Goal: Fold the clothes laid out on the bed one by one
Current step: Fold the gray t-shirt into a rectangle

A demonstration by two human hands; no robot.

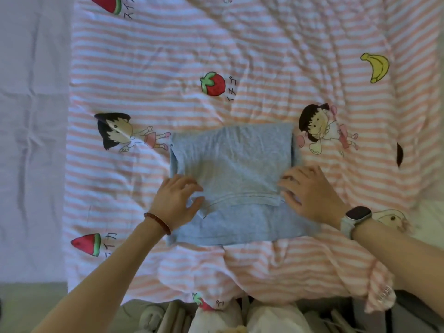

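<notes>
One garment in play: a light blue-grey knit top, already folded into a rough rectangle, lying flat near the middle of the pink-and-white striped bedsheet. Upper layer is doubled over the lower; its hemmed edge runs crosswise between the two hands, with a strip of the lower layer showing nearer the person.

Left hand: rests on the left side of the fold, fingers curled over the hem's corner, thumb against the cloth beneath. Looks like a pinch on the upper layer, though the contact is partly hidden. Right hand: fingers bent over the right end of the same hem, seemingly gripping or pressing it; cannot tell which for certain. A beaded bracelet sits on the left wrist, a smartwatch on the right.

Handling judgement: thin jersey-type fabric, light, limp, no stiffness of its own. It will sag and lose its fold if lifted by one point. Some friction against the cotton sheet likely, so dragging would rumple both. Not fragile.

Best hold, as judged: both ends of the hemmed edge at once, all layers pinched together, keeping the edge taut while it travels. Otherwise slide flat palms under the whole stack to move it.

No other loose clothing is clearly visible on the sheet.
</notes>
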